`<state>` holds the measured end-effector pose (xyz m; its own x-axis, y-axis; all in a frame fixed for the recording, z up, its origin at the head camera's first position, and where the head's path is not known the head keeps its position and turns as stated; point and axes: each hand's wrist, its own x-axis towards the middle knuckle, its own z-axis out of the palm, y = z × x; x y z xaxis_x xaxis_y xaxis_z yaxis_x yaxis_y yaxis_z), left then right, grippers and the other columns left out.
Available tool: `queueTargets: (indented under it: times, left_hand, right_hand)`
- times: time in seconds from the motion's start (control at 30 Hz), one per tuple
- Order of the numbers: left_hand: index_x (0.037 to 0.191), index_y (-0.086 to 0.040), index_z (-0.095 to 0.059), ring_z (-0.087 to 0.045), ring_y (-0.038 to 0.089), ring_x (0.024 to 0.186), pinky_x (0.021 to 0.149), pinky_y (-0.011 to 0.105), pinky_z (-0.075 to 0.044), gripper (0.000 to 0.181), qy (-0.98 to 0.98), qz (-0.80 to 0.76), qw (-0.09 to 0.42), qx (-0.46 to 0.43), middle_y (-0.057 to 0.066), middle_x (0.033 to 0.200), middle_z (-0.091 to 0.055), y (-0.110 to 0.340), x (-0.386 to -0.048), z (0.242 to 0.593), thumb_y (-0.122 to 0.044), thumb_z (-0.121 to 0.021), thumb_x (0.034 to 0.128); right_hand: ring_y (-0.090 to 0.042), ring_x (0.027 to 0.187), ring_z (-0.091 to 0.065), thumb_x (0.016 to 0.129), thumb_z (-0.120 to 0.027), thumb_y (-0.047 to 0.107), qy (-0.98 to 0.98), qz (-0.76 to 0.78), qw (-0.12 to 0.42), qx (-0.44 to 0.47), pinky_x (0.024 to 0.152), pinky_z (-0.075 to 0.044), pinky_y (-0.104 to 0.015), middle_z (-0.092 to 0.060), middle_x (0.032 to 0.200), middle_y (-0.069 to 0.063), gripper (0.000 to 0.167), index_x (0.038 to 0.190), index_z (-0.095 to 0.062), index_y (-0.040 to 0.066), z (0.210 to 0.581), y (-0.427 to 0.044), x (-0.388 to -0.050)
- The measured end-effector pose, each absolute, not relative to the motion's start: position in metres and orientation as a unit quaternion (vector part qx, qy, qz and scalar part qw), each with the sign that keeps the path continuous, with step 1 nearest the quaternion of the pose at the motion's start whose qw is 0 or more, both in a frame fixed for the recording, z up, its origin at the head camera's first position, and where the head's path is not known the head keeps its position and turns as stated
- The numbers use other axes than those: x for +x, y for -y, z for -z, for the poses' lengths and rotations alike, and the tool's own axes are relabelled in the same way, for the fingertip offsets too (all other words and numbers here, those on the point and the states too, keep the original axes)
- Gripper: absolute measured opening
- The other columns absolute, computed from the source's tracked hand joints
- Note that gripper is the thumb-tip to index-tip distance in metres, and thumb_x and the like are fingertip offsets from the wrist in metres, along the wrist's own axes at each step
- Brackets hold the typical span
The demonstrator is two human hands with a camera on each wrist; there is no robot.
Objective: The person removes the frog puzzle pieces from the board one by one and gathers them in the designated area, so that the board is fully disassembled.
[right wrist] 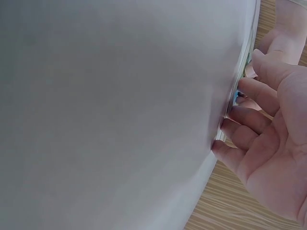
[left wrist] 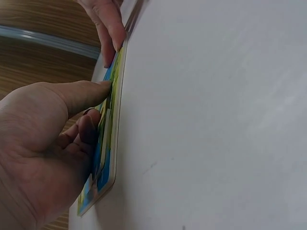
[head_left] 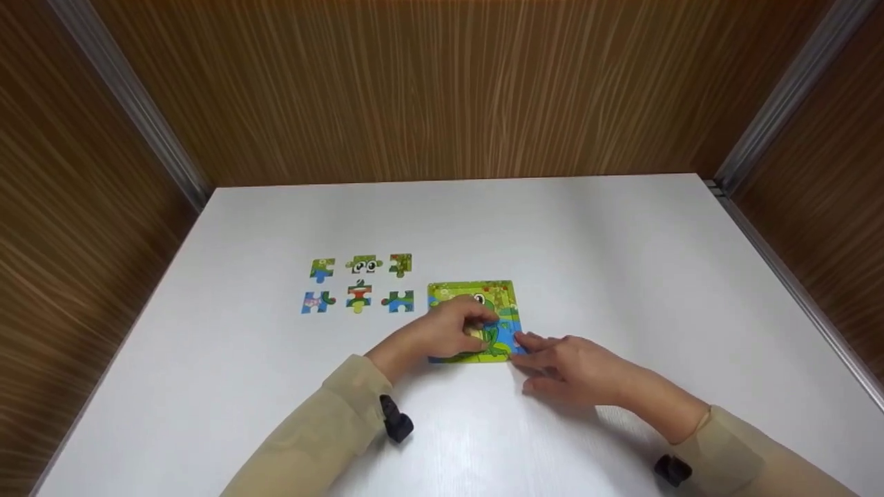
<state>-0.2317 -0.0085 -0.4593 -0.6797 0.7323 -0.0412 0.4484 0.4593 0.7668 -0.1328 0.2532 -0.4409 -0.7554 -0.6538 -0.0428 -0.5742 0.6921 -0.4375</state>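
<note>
The board (head_left: 515, 305) lies flat on the table (head_left: 621, 241), about midway between its left and right edges and well apart from the far edge. It shows a green frog on a green and blue ground, partly covered by the left hand (head_left: 452, 328).

The left hand reaches over the board from its near left corner, with fingers bent and the thumb touching the board toward its near edge. In the left wrist view, the edge of an inner piece (left wrist: 106, 127) stands above the rim beside these fingers; whether they pinch it cannot be told. The right hand (head_left: 577, 369) lies beside the board's near right corner, its fingers extended and slightly spread, fingertips touching the right edge. It grips nothing.

Between the board and the table's left edge lie six loose pieces in two rows of three. Toward the far edge are a green and blue piece (head_left: 319, 268), an eyes piece (head_left: 364, 265) and a dark green piece (head_left: 405, 265). The nearer row has a blue and pink piece (head_left: 314, 299), a mouth piece (head_left: 358, 297) and a blue and green piece (head_left: 405, 297). Wood-grain walls (head_left: 442, 90) rise beyond the far, left and right edges.
</note>
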Motion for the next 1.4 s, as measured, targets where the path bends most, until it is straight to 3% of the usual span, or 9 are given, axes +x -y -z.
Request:
queueTargets:
  times: [0.27,0.53,1.1,1.4]
  left_hand:
    - [0.137,-0.009,-0.072,-0.056,0.013,0.104,0.094,0.028,-0.049,0.04,-0.845,-0.341,0.188,0.365,0.002,0.118,-0.061,0.006,-0.231,0.457,-0.013,-0.078,0.097]
    - [0.15,-0.009,-0.061,-0.054,0.015,0.101,0.09,0.029,-0.049,0.055,-0.848,-0.324,0.2,0.369,0.003,0.115,-0.059,0.006,-0.234,0.455,-0.011,-0.076,0.0977]
    - [0.146,-0.013,-0.065,-0.053,0.018,0.119,0.109,0.035,-0.044,0.047,-0.855,-0.297,0.213,0.369,0.007,0.139,-0.058,0.004,-0.233,0.449,-0.015,-0.074,0.0995]
    - [0.145,-0.013,-0.066,-0.052,0.017,0.112,0.103,0.034,-0.045,0.047,-0.856,-0.296,0.215,0.366,0.006,0.134,-0.057,0.005,-0.233,0.447,-0.015,-0.074,0.099]
  right_hand:
    - [-0.037,0.139,-0.055,0.103,-0.072,0.034,-0.915,0.202,0.094,-0.335,0.105,-0.05,-0.058,-0.051,0.156,-0.02,0.049,0.144,-0.067,0.008,0.442,-0.253,-0.131]
    - [-0.035,0.141,-0.053,0.103,-0.073,0.033,-0.92,0.194,0.1,-0.327,0.106,-0.049,-0.057,-0.05,0.157,-0.017,0.05,0.145,-0.066,0.008,0.439,-0.252,-0.131]
    - [-0.037,0.139,-0.055,0.102,-0.073,0.032,-0.918,0.196,0.092,-0.334,0.104,-0.05,-0.058,-0.052,0.155,-0.02,0.048,0.142,-0.068,0.007,0.441,-0.253,-0.132]
    - [-0.034,0.142,-0.052,0.102,-0.074,0.032,-0.92,0.196,0.107,-0.322,0.107,-0.048,-0.057,-0.049,0.158,-0.016,0.049,0.145,-0.066,0.009,0.44,-0.251,-0.132]
